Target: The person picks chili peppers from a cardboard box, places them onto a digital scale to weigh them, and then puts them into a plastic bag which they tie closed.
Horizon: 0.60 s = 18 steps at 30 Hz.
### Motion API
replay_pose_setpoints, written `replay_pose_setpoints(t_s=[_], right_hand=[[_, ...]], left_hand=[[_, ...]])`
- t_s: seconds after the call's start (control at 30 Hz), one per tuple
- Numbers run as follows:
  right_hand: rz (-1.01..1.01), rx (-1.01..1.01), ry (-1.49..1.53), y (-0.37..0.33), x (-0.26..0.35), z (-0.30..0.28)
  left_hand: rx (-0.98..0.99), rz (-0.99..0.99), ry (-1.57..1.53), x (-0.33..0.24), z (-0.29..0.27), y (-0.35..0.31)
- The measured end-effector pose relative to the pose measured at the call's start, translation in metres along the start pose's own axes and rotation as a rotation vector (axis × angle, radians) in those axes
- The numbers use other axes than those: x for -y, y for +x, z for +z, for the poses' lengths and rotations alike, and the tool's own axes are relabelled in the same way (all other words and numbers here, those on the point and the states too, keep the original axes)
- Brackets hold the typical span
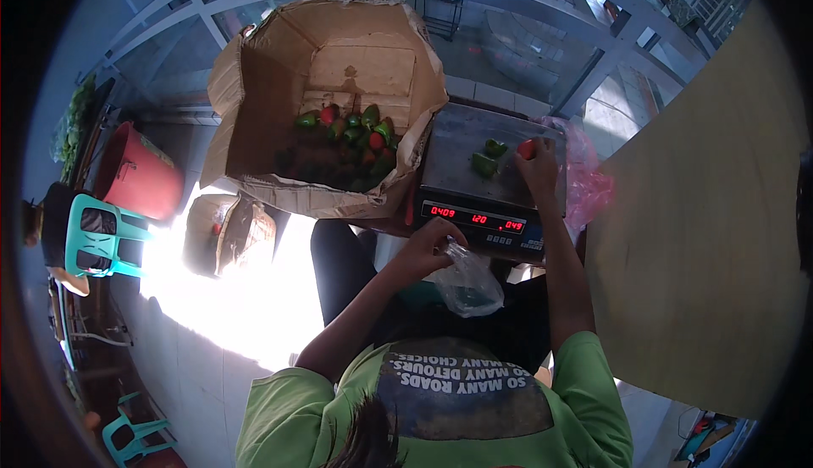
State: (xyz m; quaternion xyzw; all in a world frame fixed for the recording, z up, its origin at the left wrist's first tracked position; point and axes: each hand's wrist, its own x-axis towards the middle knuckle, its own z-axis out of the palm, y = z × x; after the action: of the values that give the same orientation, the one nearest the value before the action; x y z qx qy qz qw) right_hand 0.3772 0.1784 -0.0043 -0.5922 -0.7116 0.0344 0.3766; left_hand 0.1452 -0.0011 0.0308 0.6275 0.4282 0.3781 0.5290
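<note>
A clear plastic bag (471,282) hangs from the pinched fingers of my left hand (423,249), just in front of the scale's display. Over the right side of the digital scale (449,161), my right hand (539,171) grips a red bell pepper (527,149). Beside it on the metal pan lie a green bell pepper (484,164) and another green one (495,147) behind it. Left of the scale stands a big open cardboard box (326,195); several green and red peppers (352,133) rest at its bottom, partly in shadow.
Pink plastic bags (586,182) bunch up along the scale's right edge. A tan board (703,231) rises on the right. On the floor at left are a smaller cardboard box (246,235), a red bucket (140,171) and a teal chair (106,235). Metal railing (542,32) runs across the back.
</note>
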Motion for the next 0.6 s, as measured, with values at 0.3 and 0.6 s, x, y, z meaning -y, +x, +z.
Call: replay_pose_setpoints(t_s=[0.3,0.6], right_hand=[[0.640,0.261,1.704,-0.049,0.063,-0.102],[0.355,0.511,1.620,-0.102,0.116,-0.128]], left_hand=[[-0.308,0.013,0.196,0.003,0.004,0.025],[-0.410,0.143,0.301,-0.020,0.013,0.059]])
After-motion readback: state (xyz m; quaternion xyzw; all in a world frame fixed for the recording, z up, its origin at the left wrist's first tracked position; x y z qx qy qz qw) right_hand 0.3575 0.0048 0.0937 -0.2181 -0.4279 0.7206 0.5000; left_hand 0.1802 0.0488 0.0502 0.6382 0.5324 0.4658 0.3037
